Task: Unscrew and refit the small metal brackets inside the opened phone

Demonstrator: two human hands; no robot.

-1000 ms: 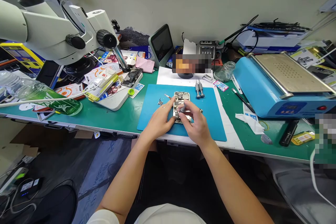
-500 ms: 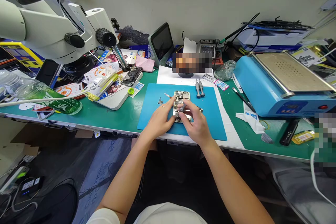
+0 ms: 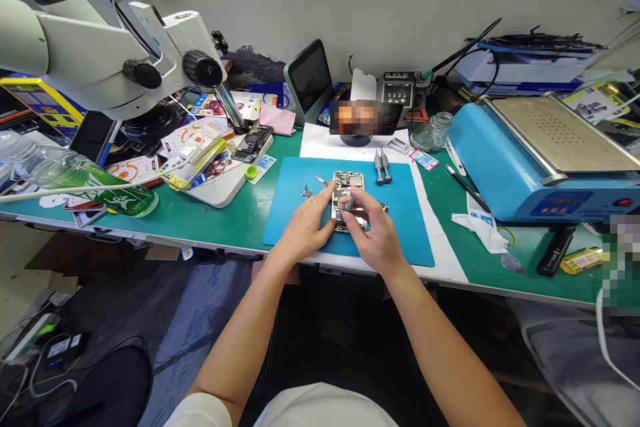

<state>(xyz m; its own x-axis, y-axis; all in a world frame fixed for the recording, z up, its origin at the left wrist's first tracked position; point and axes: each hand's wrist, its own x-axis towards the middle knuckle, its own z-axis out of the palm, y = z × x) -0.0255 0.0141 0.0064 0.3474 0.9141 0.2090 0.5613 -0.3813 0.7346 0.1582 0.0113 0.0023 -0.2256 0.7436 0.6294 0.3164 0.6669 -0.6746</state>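
Keep the screwdriver [image 3: 349, 203], pinched in the right grip [image 3: 377, 233], upright while the spread left grip [image 3: 306, 223] steadies the opened phone [image 3: 349, 179] at nine o'clock.

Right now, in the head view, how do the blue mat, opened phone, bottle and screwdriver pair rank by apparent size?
1. Blue mat
2. Bottle
3. Opened phone, partly covered
4. Screwdriver pair

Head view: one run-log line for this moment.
left hand: on edge of opened phone | right hand: grip on grey screwdriver, tip hidden | two more screwdrivers: on blue mat
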